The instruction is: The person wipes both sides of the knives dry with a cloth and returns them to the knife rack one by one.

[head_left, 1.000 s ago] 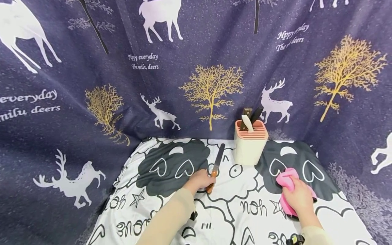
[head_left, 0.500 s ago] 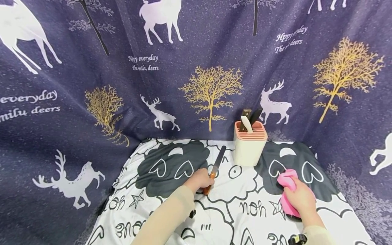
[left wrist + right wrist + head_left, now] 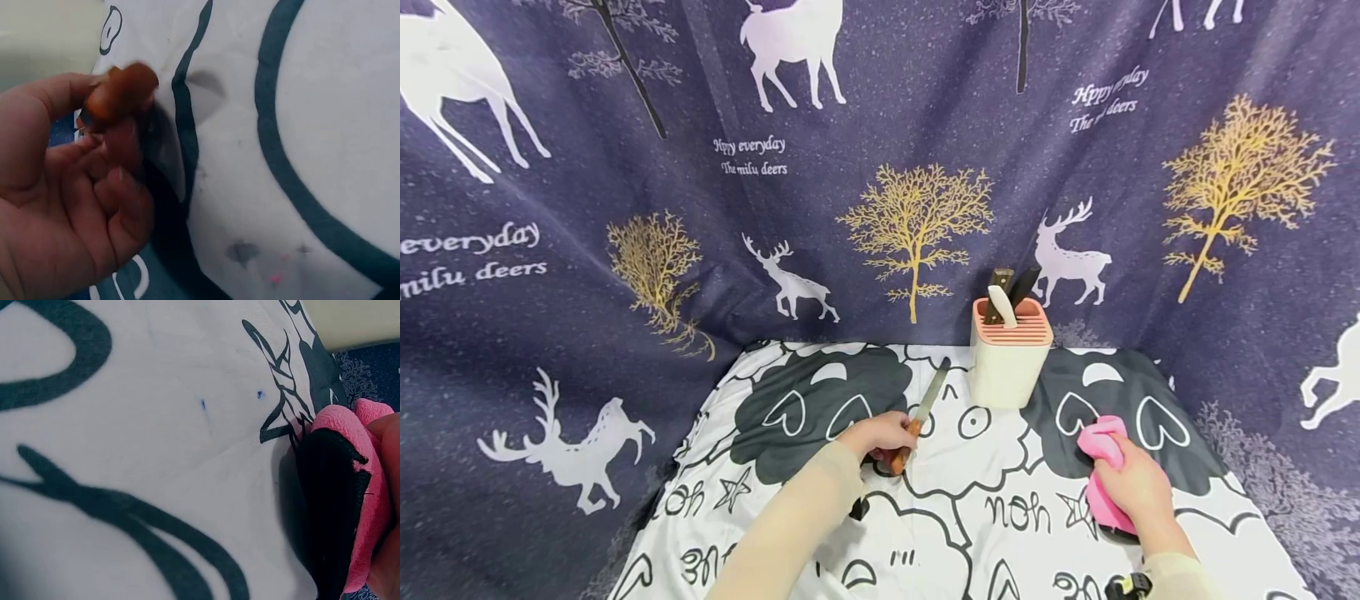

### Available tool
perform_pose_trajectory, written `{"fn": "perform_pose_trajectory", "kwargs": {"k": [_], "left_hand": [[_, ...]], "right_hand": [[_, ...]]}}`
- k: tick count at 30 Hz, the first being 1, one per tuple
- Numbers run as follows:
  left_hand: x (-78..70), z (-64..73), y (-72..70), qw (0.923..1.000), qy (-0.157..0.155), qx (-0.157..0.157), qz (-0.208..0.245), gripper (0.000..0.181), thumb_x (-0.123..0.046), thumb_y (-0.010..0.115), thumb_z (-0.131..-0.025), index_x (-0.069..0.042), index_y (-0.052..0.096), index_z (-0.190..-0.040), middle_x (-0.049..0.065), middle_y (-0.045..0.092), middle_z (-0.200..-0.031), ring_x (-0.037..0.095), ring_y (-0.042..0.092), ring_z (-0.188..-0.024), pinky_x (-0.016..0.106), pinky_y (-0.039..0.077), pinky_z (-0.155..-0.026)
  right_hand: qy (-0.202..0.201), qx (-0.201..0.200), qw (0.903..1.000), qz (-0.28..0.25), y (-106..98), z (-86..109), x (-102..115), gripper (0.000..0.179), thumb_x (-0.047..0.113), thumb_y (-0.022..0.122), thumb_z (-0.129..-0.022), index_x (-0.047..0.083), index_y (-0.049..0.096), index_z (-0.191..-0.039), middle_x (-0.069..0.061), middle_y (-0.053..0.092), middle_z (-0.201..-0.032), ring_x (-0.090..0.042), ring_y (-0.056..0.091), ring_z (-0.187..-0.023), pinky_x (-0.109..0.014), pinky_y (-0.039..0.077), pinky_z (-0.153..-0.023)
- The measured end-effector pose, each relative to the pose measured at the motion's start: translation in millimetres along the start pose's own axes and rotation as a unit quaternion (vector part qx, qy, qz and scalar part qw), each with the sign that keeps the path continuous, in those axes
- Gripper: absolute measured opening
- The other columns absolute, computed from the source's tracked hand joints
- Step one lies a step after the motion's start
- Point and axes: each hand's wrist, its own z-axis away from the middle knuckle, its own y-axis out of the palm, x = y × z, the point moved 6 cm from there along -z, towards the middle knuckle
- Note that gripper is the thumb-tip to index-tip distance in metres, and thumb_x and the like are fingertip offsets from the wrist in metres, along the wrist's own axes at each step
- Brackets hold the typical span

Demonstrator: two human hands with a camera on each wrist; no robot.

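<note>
My left hand [image 3: 886, 435] grips a knife [image 3: 931, 395] by its orange-brown wooden handle, the blade pointing away toward the back of the table. In the left wrist view the butt of the knife's handle [image 3: 122, 94] shows between thumb and fingers, above the curled lower fingers [image 3: 128, 203]. Over at the right, my right hand [image 3: 1138, 487] holds a bunched pink cloth [image 3: 1105, 437]. The right wrist view shows the cloth [image 3: 369, 512] with a black underside close to the table, and only part of the hand at the edge.
A cream knife block [image 3: 1009, 371] with a pink slotted top stands at the back, holding several knives; a white handle [image 3: 1002, 305] leans among darker ones. The table is covered by a white cloth with black cartoon prints [image 3: 925, 533]. A dark blue deer-print curtain [image 3: 820, 192] hangs behind.
My left hand has drawn the knife slightly left and toward me, and its blade has turned so it looks lighter. The right hand with the pink cloth has barely shifted.
</note>
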Motion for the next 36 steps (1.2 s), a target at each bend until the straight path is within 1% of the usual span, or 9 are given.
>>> {"fn": "perform_pose_trajectory", "kwargs": {"k": [3, 10, 15, 20, 22, 25, 29, 32, 36], "left_hand": [[5.4, 0.2, 4.7, 0.9977, 0.006, 0.029, 0.062, 0.015, -0.021, 0.071, -0.092, -0.015, 0.062, -0.102, 0.001, 0.062, -0.078, 0.014, 0.06, -0.056, 0.027, 0.047, -0.046], [19.8, 10.8, 17.4, 0.9804, 0.009, 0.081, 0.18, 0.018, -0.02, 0.067, -0.098, -0.01, 0.061, -0.111, 0.004, 0.065, -0.08, 0.016, 0.062, -0.06, 0.026, 0.049, -0.047], [25.8, 26.0, 27.8, 0.9611, 0.033, 0.09, 0.259, 0.016, -0.016, 0.063, -0.099, -0.007, 0.058, -0.111, 0.004, 0.065, -0.077, 0.014, 0.06, -0.059, 0.024, 0.048, -0.044], [23.2, 47.7, 30.8, 0.9442, 0.052, 0.066, 0.319, 0.022, -0.015, 0.063, -0.098, -0.004, 0.055, -0.115, 0.001, 0.064, -0.076, 0.011, 0.061, -0.059, 0.024, 0.049, -0.045], [20.3, 57.0, 30.5, 0.9407, 0.057, 0.052, 0.33, 0.026, -0.015, 0.064, -0.097, -0.003, 0.055, -0.118, 0.0, 0.065, -0.077, 0.01, 0.061, -0.058, 0.023, 0.049, -0.044], [13.5, 71.1, 30.7, 0.9335, 0.066, 0.036, 0.351, 0.035, -0.015, 0.066, -0.097, 0.0, 0.054, -0.126, -0.001, 0.067, -0.08, 0.008, 0.062, -0.059, 0.023, 0.051, -0.044], [-1.9, 91.6, 29.9, 0.9227, 0.084, 0.026, 0.375, 0.043, -0.014, 0.066, -0.097, 0.004, 0.05, -0.132, -0.001, 0.067, -0.083, 0.008, 0.065, -0.061, 0.024, 0.053, -0.044], [-15.7, 106.3, 29.7, 0.9161, 0.1, 0.029, 0.387, 0.039, -0.013, 0.066, -0.096, 0.003, 0.05, -0.128, 0.0, 0.066, -0.084, 0.009, 0.065, -0.063, 0.025, 0.054, -0.045], [-34.4, 120.9, 29.7, 0.9118, 0.124, 0.037, 0.39, 0.031, -0.012, 0.066, -0.096, -0.001, 0.053, -0.122, -0.001, 0.065, -0.084, 0.01, 0.064, -0.062, 0.026, 0.054, -0.045]], "right_hand": [[0.002, 0.001, 1.0, 0.0, 1, -0.4, -1, 0.056, 0.024, 0.064, -0.091, 0.001, 0.052, -0.141, -0.036, 0.06, -0.13, -0.061, 0.057, -0.116, -0.069, 0.048, -0.087], [0.002, 0.001, 0.9999, -0.011, 2, -0.1, -5, 0.06, 0.013, 0.056, -0.091, -0.002, 0.044, -0.148, -0.038, 0.054, -0.137, -0.063, 0.053, -0.121, -0.071, 0.046, -0.092], [0.01, -0.011, 0.9994, -0.031, -3, 1.3, -12, 0.063, 0.008, 0.052, -0.09, 0.001, 0.041, -0.152, -0.039, 0.052, -0.139, -0.063, 0.052, -0.121, -0.071, 0.046, -0.09], [0.058, -0.029, 0.995, -0.075, -11, -0.3, -24, 0.059, 0.011, 0.05, -0.093, 0.005, 0.045, -0.152, -0.038, 0.051, -0.142, -0.063, 0.049, -0.125, -0.069, 0.044, -0.094], [0.09, -0.042, 0.9894, -0.106, -17, -0.9, -27, 0.057, 0.013, 0.05, -0.095, 0.008, 0.046, -0.151, -0.036, 0.05, -0.145, -0.061, 0.048, -0.129, -0.067, 0.043, -0.099], [0.153, -0.075, 0.9705, -0.17, -30, 0.5, -26, 0.055, 0.019, 0.053, -0.097, 0.017, 0.05, -0.151, -0.024, 0.051, -0.151, -0.047, 0.048, -0.139, -0.044, 0.044, -0.109], [0.195, -0.144, 0.9384, -0.246, -55, 0.6, 0, 0.05, 0.022, 0.064, -0.094, 0.03, 0.061, -0.143, 0.006, 0.061, -0.147, -0.006, 0.055, -0.129, -0.012, 0.036, -0.094], [0.147, -0.187, 0.9291, -0.283, -78, -2.6, 41, 0.047, 0.012, 0.068, -0.089, 0.029, 0.07, -0.133, 0.028, 0.068, -0.124, 0.008, 0.055, -0.103, -0.007, 0.036, -0.083], [-0.021, -0.206, 0.9328, -0.295, -102, -2.3, 115, 0.045, -0.004, 0.068, -0.083, 0.017, 0.076, -0.122, 0.036, 0.066, -0.109, 0.013, 0.056, -0.096, -0.005, 0.039, -0.08]]}}
